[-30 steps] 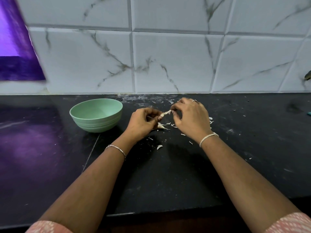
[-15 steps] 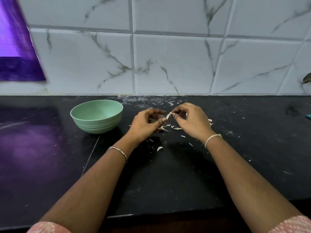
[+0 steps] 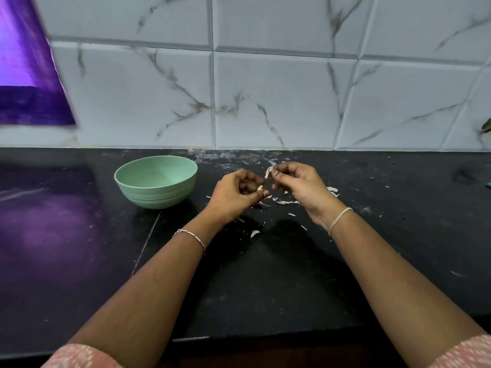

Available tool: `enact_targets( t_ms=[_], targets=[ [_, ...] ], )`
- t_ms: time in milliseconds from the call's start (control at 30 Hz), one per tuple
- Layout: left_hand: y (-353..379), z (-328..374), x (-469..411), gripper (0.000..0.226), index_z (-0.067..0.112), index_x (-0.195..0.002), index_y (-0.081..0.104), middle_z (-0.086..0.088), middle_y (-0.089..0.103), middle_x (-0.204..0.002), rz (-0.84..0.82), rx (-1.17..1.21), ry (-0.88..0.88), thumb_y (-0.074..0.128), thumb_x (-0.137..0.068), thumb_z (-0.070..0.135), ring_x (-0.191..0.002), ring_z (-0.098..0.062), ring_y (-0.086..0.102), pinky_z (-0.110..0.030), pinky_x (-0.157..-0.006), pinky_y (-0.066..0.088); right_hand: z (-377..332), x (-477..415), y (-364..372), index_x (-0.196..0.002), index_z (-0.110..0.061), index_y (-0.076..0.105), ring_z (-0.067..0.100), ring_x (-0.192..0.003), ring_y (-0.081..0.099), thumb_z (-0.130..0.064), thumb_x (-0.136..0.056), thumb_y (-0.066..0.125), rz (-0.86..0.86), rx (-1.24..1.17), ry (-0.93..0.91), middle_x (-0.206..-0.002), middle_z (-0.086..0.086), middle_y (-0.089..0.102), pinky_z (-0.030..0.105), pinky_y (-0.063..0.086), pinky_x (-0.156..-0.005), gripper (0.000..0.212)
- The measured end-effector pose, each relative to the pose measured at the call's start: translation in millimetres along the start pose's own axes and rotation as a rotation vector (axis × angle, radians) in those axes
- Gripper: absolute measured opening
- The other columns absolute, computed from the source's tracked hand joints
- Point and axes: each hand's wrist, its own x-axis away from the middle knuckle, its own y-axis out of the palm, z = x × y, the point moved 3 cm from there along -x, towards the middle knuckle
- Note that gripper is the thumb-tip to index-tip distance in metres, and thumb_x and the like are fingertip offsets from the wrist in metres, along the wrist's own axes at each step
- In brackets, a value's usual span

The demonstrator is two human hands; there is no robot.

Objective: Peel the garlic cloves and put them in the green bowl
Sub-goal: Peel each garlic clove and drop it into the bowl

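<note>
Pale garlic clove (image 3: 259, 187) (mostly hidden) sits in the left grip (image 3: 233, 195), while the right grip (image 3: 300, 187) pinches papery peel (image 3: 268, 172).

Dim, cool light. A purple panel (image 3: 24, 75) glows at the upper left, its edge blurred; a violet sheen lies on the left side of the black bench (image 3: 265, 288). Soft shadows sit beneath the left hand (image 3: 233, 195) and right hand (image 3: 303, 192). Wall tiles (image 3: 279, 102) bow at the edges.

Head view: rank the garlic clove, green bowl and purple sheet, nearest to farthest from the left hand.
1. garlic clove: pinched in the left hand itself.
2. green bowl: on the counter, to its left.
3. purple sheet: far left, against the wall.
</note>
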Motion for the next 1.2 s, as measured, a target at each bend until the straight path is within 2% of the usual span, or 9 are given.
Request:
enact_targets(
  t_ms=[167, 267, 333, 567, 667, 733, 867, 1067, 1200],
  targets=[
    [-0.6, 0.8, 1.6, 0.015, 0.014, -0.086, 0.065, -0.013, 0.07, -0.079, -0.012, 0.048, -0.014, 0.078, -0.08, 0.015, -0.065, -0.015, 0.062, -0.028, -0.065, 0.053, 3.5, -1.9, -8.0, -0.093, -0.017, 0.065, 0.011, -0.07, 0.06, -0.012, -0.097, 0.056, 0.016, -0.109, 0.134, -0.09, -0.004, 0.067, 0.021, 0.047, -0.063, 0.011],
    [-0.2, 3.9, 3.8, 0.005, 0.013, -0.088, 0.066, -0.01, 0.07, -0.081, -0.027, 0.051, -0.005, 0.071, -0.087, 0.012, -0.063, -0.012, 0.061, -0.022, -0.062, 0.051, 2.7, -4.9, -28.0, -0.103, -0.023, 0.07, 0.018, -0.09, 0.059, -0.02, -0.098, 0.056, 0.145, 0.8, -0.031, -0.105, -0.001, 0.06, 0.03, 0.046, -0.075, 0.016],
    [-1.1, 5.6, 5.5, 0.002, 0.012, -0.093, 0.068, -0.005, 0.07, -0.081, -0.027, 0.038, 0.001, 0.067, -0.091, 0.012, -0.064, -0.011, 0.061, -0.022, -0.063, 0.051, -0.7, -3.9, -44.5, -0.107, -0.028, 0.072, 0.022, -0.104, 0.057, -0.023, -0.096, 0.057, 0.245, 1.123, -0.051, -0.119, 0.001, 0.054, 0.034, 0.046, -0.083, 0.019],
    [-28.7, 42.8, 7.7, 0.008, 0.018, -0.096, 0.073, 0.004, 0.072, -0.088, 0.172, -0.23, 0.212, 0.067, -0.091, 0.016, -0.078, -0.006, 0.063, -0.022, -0.076, 0.053, 9.0, -4.1, -65.2, -0.068, -0.027, 0.061, 0.023, -0.093, 0.062, -0.014, -0.079, 0.071, 0.373, 1.133, 0.016, -0.094, -0.004, 0.064, 0.027, 0.038, -0.068, 0.019],
    [-52.4, 55.7, 15.4, 0.008, 0.021, -0.095, 0.073, 0.004, 0.068, -0.092, 0.4, -0.32, 0.306, 0.067, -0.091, 0.018, -0.077, -0.005, 0.061, -0.015, -0.07, 0.049, 9.9, -4.1, -63.1, -0.075, -0.024, 0.061, 0.024, -0.091, 0.061, -0.005, -0.081, 0.063, 0.364, 1.092, -0.005, -0.085, -0.004, 0.064, 0.027, 0.038, -0.067, 0.02],
    [-72.7, 54.2, 19.2, 0.011, 0.022, -0.097, 0.074, 0.003, 0.064, -0.093, 0.571, -0.455, 0.325, 0.065, -0.091, 0.024, -0.082, -0.015, 0.062, -0.026, -0.075, 0.05, 11.2, -4.8, -59.0, -0.085, -0.023, 0.066, 0.026, -0.096, 0.061, -0.002, -0.084, 0.058, 0.322, 1.073, -0.038, -0.092, -0.001, 0.069, 0.03, 0.044, -0.069, 0.023],
    [-105.9, 41.8, 25.3, 0.02, 0.028, -0.108, 0.069, 0.0, 0.067, -0.107, 0.793, -0.754, 0.063, 0.057, -0.094, 0.034, -0.108, -0.029, 0.055, -0.045, -0.094, 0.037, 12.0, -3.6, -43.6, -0.101, -0.023, 0.069, 0.024, -0.104, 0.06, -0.006, -0.091, 0.052, 0.201, 1.017, -0.164, -0.105, -0.002, 0.07, 0.035, 0.05, -0.083, 0.026],
    [-106.5, 35.7, 29.0, 0.028, 0.025, -0.119, 0.063, -0.005, 0.069, -0.112, 0.729, -0.936, -0.087, 0.053, -0.094, 0.031, -0.115, -0.029, 0.055, -0.045, -0.106, 0.024, 11.5, 5.3, 7.1, -0.107, -0.025, 0.07, 0.012, -0.095, 0.059, -0.027, -0.094, 0.061, -0.158, 0.983, -0.348, -0.101, -0.007, 0.064, 0.028, 0.046, -0.081, 0.016],
    [-93.4, 42.5, 27.9, 0.028, 0.024, -0.115, 0.066, -0.006, 0.063, -0.12, 0.711, -1.008, 0.011, 0.057, -0.09, 0.032, -0.115, -0.031, 0.051, -0.047, -0.104, 0.028, 18.6, 4.4, 22.7, -0.112, -0.028, 0.067, 0.013, -0.102, 0.057, -0.039, -0.092, 0.062, -0.263, 1.084, -0.311, -0.106, -0.008, 0.06, 0.033, 0.047, -0.086, 0.024]
  ],
)
